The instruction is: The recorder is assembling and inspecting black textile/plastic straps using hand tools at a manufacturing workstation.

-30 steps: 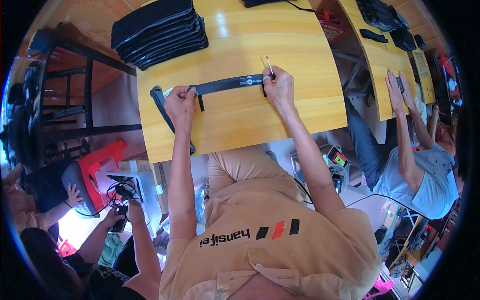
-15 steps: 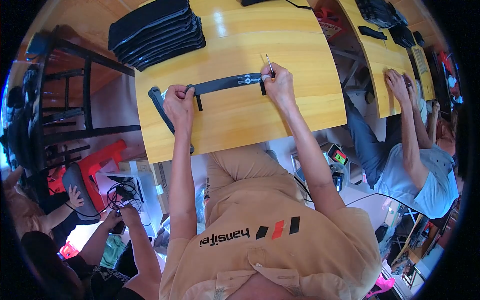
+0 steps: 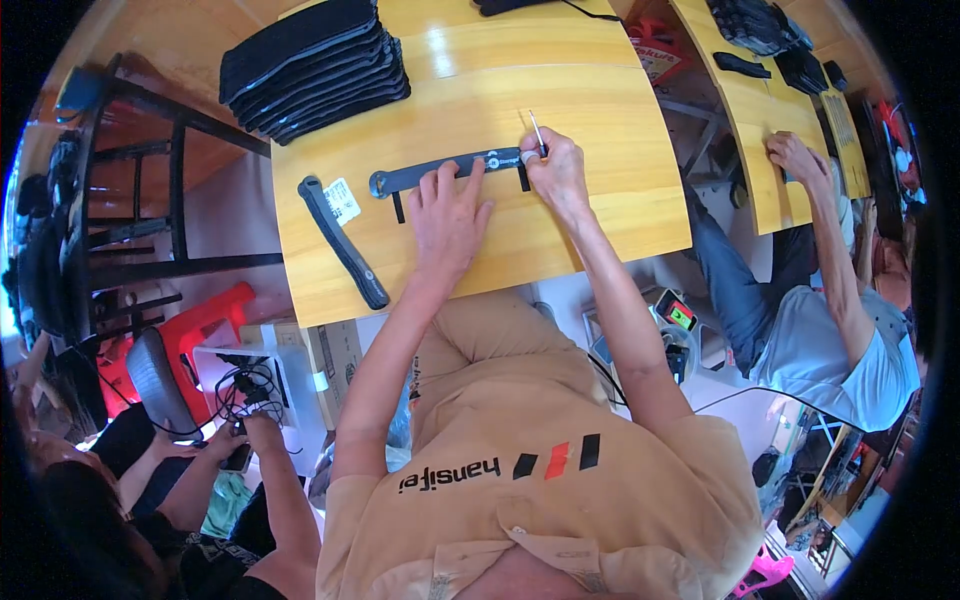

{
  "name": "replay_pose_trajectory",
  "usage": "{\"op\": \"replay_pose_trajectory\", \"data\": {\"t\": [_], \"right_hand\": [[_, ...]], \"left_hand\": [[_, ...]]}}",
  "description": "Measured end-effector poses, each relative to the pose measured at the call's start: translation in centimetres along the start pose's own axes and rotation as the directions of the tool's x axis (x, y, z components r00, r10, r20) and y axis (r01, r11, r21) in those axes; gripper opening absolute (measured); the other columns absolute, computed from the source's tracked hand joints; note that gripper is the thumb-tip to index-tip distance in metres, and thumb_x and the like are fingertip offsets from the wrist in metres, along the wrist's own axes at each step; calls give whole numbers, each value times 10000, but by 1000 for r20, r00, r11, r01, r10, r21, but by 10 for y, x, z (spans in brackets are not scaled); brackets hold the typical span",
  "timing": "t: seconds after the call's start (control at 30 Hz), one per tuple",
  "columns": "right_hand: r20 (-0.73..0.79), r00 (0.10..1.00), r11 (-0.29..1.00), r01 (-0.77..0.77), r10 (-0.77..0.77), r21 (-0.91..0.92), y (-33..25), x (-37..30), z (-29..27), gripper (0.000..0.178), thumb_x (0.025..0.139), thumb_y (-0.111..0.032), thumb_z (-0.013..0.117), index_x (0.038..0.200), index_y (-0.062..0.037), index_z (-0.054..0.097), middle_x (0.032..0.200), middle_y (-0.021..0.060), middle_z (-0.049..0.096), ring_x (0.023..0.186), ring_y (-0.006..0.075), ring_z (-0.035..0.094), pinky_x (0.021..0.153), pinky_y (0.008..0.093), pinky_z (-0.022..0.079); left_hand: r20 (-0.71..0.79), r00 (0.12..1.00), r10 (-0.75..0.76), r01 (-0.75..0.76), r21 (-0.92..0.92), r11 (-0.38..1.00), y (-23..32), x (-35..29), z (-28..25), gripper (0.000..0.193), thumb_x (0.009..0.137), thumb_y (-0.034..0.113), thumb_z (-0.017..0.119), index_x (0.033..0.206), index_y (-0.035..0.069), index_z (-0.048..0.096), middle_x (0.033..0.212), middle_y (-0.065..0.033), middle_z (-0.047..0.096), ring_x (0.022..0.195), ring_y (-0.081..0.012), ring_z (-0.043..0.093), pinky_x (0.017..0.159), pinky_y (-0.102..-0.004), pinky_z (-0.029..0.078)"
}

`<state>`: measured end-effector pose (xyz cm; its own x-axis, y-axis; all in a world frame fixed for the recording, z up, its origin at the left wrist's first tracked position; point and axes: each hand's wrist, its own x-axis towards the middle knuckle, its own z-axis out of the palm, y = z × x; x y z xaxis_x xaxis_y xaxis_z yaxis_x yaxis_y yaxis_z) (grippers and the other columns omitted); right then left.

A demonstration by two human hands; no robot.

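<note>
A long dark grey strap (image 3: 433, 171) with pale printing near its right end lies across the wooden table (image 3: 570, 80). Two short black tabs stick out from its near edge, and its left end is rounded. My left hand (image 3: 448, 213) rests on the strap's middle with fingers stretched out, one fingertip by the printing. At the right end, my right hand (image 3: 556, 173) is closed round a thin pen-like tool (image 3: 538, 132), its slim metal tip pointing away from me. Those fingers also touch the strap's end. Whether they pinch it is hidden.
A second dark strap (image 3: 343, 243) lies to the left beside a white label (image 3: 342, 201). A stack of folded black fabric pieces (image 3: 312, 75) stands at the far left. Co-workers sit on both sides; one person's hand (image 3: 795, 155) is over the right-hand table (image 3: 745, 110).
My left hand has let go of the strap's left end and moved right onto its middle, fingers spread. The white label now shows fully. My right hand has barely moved.
</note>
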<state>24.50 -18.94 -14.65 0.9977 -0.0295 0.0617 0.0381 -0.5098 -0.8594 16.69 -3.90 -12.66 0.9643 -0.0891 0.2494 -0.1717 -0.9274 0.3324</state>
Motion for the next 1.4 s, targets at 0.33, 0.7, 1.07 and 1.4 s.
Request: {"op": "replay_pose_trajectory", "data": {"t": [0.33,0.7,1.07,1.4], "right_hand": [[-131,990,982,-31,56,188,21,-11,-14,107,752,-24,554,836,-24,620,728,92,619,633,152,569,582,280,446],[0,986,980,167,-168,-110,-13,-27,-17,233,720,18,538,914,-67,634,758,135,549,675,275,566,612,364,460],[40,993,990,114,-111,-82,8,-20,-7,274,707,19,549,933,-89,660,689,113,509,630,241,527,592,342,434],[83,928,913,372,-363,-169,-21,-28,2,230,708,1,571,905,-84,656,767,106,532,706,272,562,627,372,460]], "left_hand": [[62,997,36,-47,189,981,6,1,1,499,789,373,563,1265,296,434,1133,-101,409,1029,-269,383,843,-465,293],[97,995,28,-56,294,954,14,7,4,599,734,535,558,1279,344,401,1120,-95,423,1011,-276,386,754,-530,323],[-93,991,-101,94,-74,993,-27,0,-14,495,706,222,647,1168,105,515,1080,-104,482,1013,-266,446,868,-427,344],[-142,986,85,-98,-82,992,-13,6,1,329,710,81,618,1035,44,587,1014,-85,534,984,-235,494,871,-365,366]]}}
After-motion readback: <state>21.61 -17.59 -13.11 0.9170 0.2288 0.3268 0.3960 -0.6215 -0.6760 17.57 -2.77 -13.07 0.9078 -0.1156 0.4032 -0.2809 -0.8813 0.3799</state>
